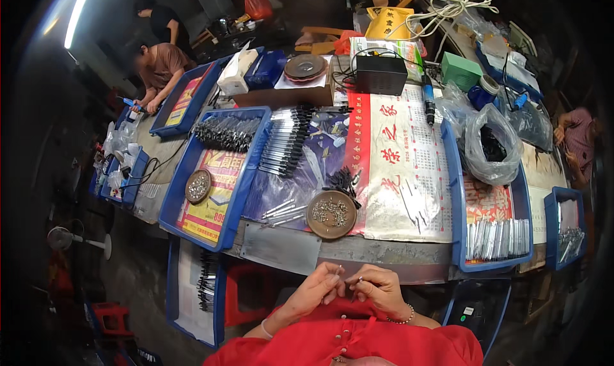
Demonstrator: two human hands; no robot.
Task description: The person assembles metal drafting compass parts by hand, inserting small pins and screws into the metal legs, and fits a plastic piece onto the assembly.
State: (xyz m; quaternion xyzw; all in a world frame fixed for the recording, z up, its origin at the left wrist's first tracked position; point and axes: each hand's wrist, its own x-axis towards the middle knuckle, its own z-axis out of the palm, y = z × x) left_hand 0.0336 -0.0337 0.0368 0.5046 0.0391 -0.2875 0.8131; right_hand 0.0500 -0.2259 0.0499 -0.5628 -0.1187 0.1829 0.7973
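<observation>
Both hands are in front of the red shirt, just off the table's near edge, close together with the fingertips nearly meeting. My left hand (314,291) is closed in a pinch; a tiny light tip shows at its fingers, too small to name. My right hand (378,286), also pinched, holds a thin dark rod, partly hidden by the fingers. Nearest to the hands on the table is a round brown dish (331,230) of small metal parts. Beside it lie several loose silvery tubes (281,211) and a pile of black pen parts (344,180).
A blue tray (167,206) at left holds black-and-clear pen parts and a second dish (198,185). Pens (284,142) lie in a row beside it. The right blue tray (458,238) holds silvery tubes and a plastic bag (492,145). A blue-handled tool (428,100) lies beyond. Other people work nearby.
</observation>
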